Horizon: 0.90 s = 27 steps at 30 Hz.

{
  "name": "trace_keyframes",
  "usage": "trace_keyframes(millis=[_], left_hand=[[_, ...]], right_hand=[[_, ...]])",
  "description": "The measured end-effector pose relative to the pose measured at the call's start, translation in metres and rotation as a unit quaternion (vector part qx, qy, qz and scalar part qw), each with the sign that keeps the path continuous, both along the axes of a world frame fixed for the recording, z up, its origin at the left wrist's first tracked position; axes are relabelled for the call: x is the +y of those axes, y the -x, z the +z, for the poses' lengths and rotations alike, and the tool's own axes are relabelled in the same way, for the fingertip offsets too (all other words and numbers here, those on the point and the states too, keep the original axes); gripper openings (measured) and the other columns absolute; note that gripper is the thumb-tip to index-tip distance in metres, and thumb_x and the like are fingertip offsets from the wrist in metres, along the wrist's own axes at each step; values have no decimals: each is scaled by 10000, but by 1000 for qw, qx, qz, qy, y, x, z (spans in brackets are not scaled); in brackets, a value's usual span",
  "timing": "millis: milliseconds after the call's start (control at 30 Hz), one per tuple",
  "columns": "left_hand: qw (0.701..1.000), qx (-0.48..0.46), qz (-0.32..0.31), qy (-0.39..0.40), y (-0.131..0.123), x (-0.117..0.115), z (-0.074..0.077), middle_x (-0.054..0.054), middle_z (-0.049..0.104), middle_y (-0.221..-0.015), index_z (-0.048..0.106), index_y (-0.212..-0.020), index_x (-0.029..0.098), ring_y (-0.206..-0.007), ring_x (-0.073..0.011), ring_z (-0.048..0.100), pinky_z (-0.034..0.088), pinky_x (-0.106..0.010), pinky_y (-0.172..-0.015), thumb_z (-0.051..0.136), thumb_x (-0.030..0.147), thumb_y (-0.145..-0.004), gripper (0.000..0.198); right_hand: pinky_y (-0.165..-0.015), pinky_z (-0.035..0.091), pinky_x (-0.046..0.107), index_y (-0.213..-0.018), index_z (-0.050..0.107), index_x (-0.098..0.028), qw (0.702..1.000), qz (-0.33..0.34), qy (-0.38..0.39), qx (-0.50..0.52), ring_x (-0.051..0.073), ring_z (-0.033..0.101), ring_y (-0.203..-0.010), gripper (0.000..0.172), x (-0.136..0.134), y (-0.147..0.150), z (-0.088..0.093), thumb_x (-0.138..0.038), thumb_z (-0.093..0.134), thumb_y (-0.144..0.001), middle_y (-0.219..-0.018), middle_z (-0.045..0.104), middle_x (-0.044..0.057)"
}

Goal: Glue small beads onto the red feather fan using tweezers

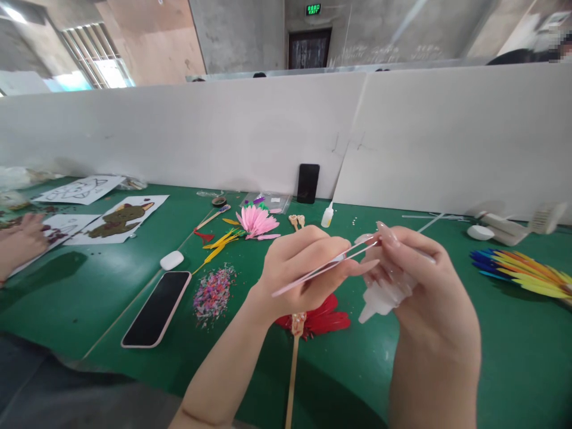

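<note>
In front of me my left hand [306,265] is closed around a pair of pink-and-silver tweezers [308,276]. Their tips meet the fingertips of my right hand [424,259], where whatever is pinched is too small to make out. A translucent white squeeze bottle [386,299] with a nozzle is also gripped in the right hand, nozzle pointing down and left. Below the hands lies a fan of red feathers [333,319] on a wooden stick [292,369], with small beads on its head. My left hand partly hides the feathers.
A phone [157,310], a pile of colourful chips [214,295] and pink feathers [257,221] lie to the left. Behind stand a small glue bottle [328,215] and a black phone [308,183]. Multicoloured feathers [522,274] lie right. Another person's hand [24,241] works far left.
</note>
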<state>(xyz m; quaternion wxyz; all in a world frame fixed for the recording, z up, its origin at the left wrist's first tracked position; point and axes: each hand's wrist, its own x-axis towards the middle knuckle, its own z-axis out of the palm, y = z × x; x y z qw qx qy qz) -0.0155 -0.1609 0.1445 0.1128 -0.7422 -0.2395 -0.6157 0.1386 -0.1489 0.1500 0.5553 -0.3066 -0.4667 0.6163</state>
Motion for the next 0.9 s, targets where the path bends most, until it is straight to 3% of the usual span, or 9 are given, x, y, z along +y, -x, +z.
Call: trace_keyframes(millis=[133, 400, 633, 767, 900], left_hand=[[1000, 16, -18, 16, 2, -1, 1, -4, 612, -669, 574, -830, 139, -594, -88, 529, 448, -195, -507, 563, 159, -858, 36], [998, 29, -37, 41, 7, -1, 1, 12, 588, -669, 578, -835, 157, -594, -86, 518, 434, -200, -506, 582, 177, -850, 26], [987, 70, -85, 115, 13, -1, 2, -6, 604, -691, 588, -838, 146, -624, -91, 526, 441, -209, -541, 532, 173, -883, 76], [987, 44, -70, 137, 11, 1, 1, -2, 616, -691, 603, -828, 149, -622, -82, 531, 443, -201, -556, 536, 171, -883, 89], [990, -2, -52, 134, 11, 4, 1, 14, 590, -615, 601, -779, 162, -565, -78, 492, 420, -216, -547, 519, 177, -893, 141]], right_hand=[[-382, 401, 186, -606, 728, -234, 1000, 9, -11, -6, 73, 479, -414, 137, 0, -2, 0, -347, 785, -659, -477, 562, -19], [-331, 362, 176, -604, 722, -225, 999, 38, -14, -29, 64, 438, -346, 161, 3, -4, -1, -363, 782, -658, -387, 490, -40], [-312, 337, 193, -574, 715, -212, 991, 130, -19, -33, 67, 391, -305, 173, 15, -8, -6, -321, 737, -706, -327, 428, -49], [-334, 361, 191, -553, 685, -208, 986, 169, -6, -8, 55, 360, -309, 203, 20, -4, -10, -314, 721, -721, -343, 354, -73], [-395, 408, 190, -745, 696, -203, 990, 139, -8, -12, 57, 372, -376, 233, 27, -3, -14, -436, 702, -731, -427, 352, -82]])
